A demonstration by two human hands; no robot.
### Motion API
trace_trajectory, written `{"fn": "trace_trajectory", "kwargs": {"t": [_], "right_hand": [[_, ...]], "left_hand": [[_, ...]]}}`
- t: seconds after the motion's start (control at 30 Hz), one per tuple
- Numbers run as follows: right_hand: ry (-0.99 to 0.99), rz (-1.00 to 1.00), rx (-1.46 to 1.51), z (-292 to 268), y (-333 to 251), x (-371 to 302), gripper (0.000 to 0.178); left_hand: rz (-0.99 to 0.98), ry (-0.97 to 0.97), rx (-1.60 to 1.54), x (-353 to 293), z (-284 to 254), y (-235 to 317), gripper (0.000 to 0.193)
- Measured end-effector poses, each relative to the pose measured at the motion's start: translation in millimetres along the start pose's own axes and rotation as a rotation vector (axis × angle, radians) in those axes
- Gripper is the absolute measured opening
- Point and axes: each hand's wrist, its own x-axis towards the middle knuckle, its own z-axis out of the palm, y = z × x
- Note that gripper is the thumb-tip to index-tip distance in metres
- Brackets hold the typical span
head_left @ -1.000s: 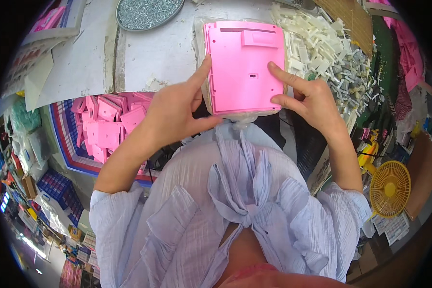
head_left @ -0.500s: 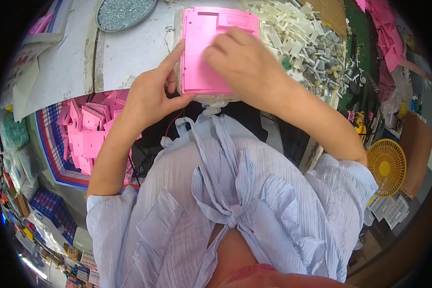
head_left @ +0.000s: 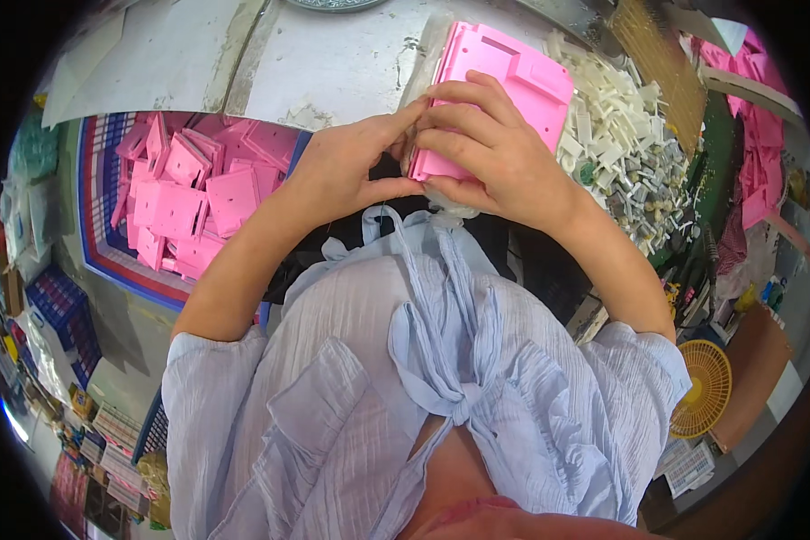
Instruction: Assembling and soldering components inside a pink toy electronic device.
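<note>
A flat pink plastic panel (head_left: 531, 94), with raised edges and a stepped recess, lies tilted at the near edge of the worktable. My left hand (head_left: 355, 162) holds its left edge, fingertips at the side and thumb by the near corner. Across the panel's near half lies my right hand (head_left: 508, 157), its fingers curled toward the left edge and its thumb at the near edge. Some clear plastic wrap (head_left: 450, 209) shows beneath the panel. Whether a small part sits under my fingers is hidden.
White plastic pieces (head_left: 598, 117) and grey small parts (head_left: 661, 193) are heaped right of the panel. A blue-and-white basket (head_left: 139, 286) at the left holds several pink panels (head_left: 180, 207). At the table's far side stands a round dish (head_left: 337, 4). A yellow round grille (head_left: 704, 387) is at the lower right.
The view has shifted, and the panel now appears farther right and turned clockwise. My right hand has moved from the panel's middle to its near left edge, close to my left hand.
</note>
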Motion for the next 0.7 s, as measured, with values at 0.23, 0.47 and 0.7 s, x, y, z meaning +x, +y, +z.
{"fn": "trace_trajectory", "kwargs": {"t": [0.23, 0.47, 0.7], "right_hand": [[-0.011, 0.025, 0.091, -7.8, -1.2, 7.1, 0.037], [-0.023, 0.039, -0.045, 4.2, -2.7, 3.5, 0.038], [0.028, 0.078, -0.02, 7.9, -3.2, 5.0, 0.037]], "left_hand": [[0.038, 0.033, 0.043, -0.1, 1.0, -0.8, 0.094], [0.054, 0.049, 0.024, 0.7, 0.9, -2.4, 0.091], [0.053, 0.044, 0.014, 3.1, 0.2, -5.1, 0.09]]}}
